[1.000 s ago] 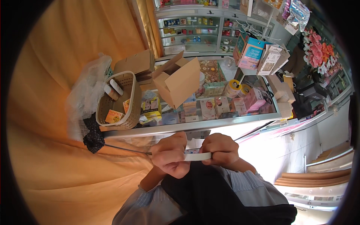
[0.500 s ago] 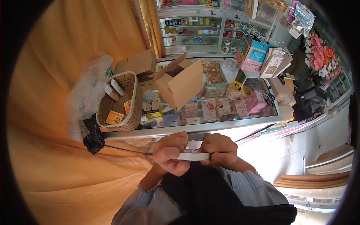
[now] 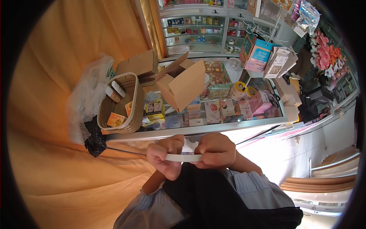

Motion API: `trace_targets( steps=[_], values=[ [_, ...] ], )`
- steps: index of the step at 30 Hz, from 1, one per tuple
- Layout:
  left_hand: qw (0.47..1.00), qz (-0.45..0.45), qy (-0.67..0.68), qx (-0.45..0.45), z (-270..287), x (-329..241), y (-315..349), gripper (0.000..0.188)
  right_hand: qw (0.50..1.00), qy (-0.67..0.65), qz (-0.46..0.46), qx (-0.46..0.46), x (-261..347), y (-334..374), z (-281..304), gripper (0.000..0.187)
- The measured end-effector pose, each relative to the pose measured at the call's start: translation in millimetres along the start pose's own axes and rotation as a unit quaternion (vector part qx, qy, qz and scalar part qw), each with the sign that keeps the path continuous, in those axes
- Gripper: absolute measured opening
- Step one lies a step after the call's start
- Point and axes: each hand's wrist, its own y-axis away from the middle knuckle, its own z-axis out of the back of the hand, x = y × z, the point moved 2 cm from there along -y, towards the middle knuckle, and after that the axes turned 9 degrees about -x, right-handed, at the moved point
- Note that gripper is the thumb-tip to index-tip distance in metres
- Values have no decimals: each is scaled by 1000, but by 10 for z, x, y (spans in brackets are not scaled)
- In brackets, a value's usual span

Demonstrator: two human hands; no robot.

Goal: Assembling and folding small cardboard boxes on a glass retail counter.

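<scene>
A flat white object with a curved edge (image 3: 183,158) is held level between my two hands, in front of my chest. My left hand (image 3: 164,155) is closed around its left end, and my right hand (image 3: 217,150) grips its right end with curled fingers. Between the hands, behind the curved edge, a crumpled white piece (image 3: 189,146) sticks up, and a bit of patterned surface shows under it. My fingers cover both ends, so I cannot tell its exact kind. Just beyond the hands runs the metal edge of a glass counter (image 3: 228,128).
On the counter stand an open cardboard box (image 3: 187,86), a woven basket (image 3: 133,118) with bottles and small orange boxes, yellow tape rolls (image 3: 239,91) and scissors (image 3: 274,100). Clear plastic wrap (image 3: 85,95) and a black bag (image 3: 95,139) hang left, against an orange curtain (image 3: 49,164).
Both hands have moved slightly to the left with the white object. The white piece between them now stands up higher and shows more. Both hands keep their grip.
</scene>
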Motion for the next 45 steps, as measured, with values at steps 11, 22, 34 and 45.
trace_targets(
  steps=[11, 22, 34, 45],
  values=[
    [960, -37, -127, 246, -55, -6, -281, 22, 997, 39, -16, 68, 68, -53, 136, 22],
    [994, 5, 0, 105, 21, 62, -97, 23, 999, 24, 15, -15, 38, 17, 52, 17],
    [969, 26, -59, 240, 95, -68, -247, 15, 1000, 6, -2, -29, -16, -39, -6, 28],
    [966, -20, -49, 254, 132, -81, -263, 18, 998, -48, -28, -42, -48, -33, -167, 27]
  ],
)
